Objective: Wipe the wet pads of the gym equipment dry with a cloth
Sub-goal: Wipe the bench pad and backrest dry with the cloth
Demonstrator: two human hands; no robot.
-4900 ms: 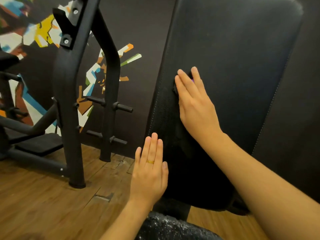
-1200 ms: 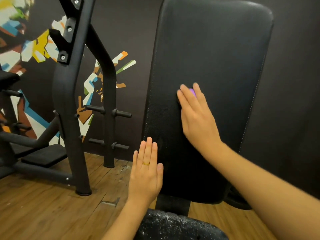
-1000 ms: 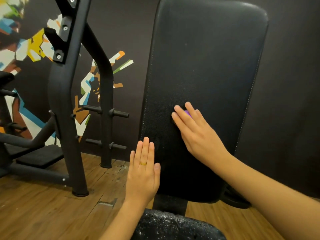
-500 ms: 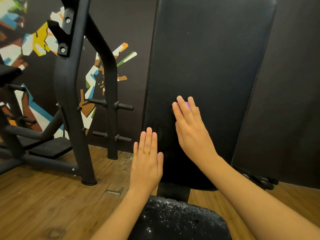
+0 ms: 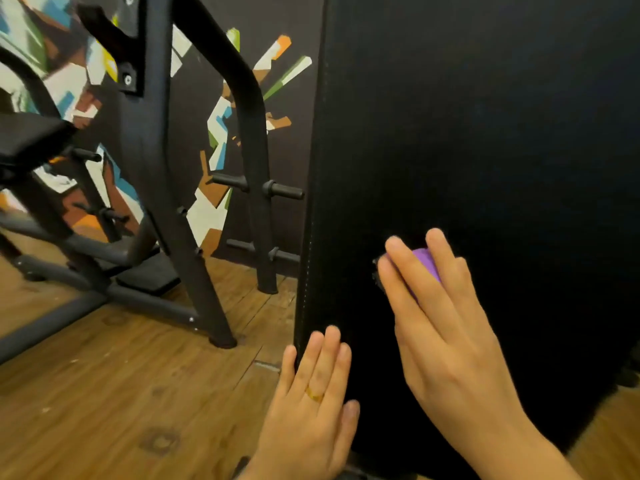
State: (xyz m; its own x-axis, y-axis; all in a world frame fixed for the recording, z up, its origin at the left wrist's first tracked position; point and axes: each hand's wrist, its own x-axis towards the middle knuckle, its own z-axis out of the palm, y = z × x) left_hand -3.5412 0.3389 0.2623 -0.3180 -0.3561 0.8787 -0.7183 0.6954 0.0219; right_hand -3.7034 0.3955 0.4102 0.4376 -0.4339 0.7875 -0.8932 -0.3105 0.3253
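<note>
Two hands show: one left hand (image 5: 311,403) and one right hand (image 5: 446,337). One gold ring (image 5: 314,395) is on the left hand. One purple cloth (image 5: 427,268) shows, partly covered by the right hand's fingers (image 5: 403,271). There are two black pads: one large back pad (image 5: 485,133) and one smaller pad (image 5: 27,133) at far left. One black machine frame (image 5: 152,168) bears two bolt heads (image 5: 127,79). A curved post (image 5: 254,133) carries four pegs (image 5: 284,192). One mural (image 5: 221,133), one wooden floor (image 5: 104,393).

Upper face of the back pad (image 5: 485,133) lies bare; beyond its left edge, open wooden floor (image 5: 121,393); pegs (image 5: 284,192) on a frame post (image 5: 254,140) jut into that gap.
</note>
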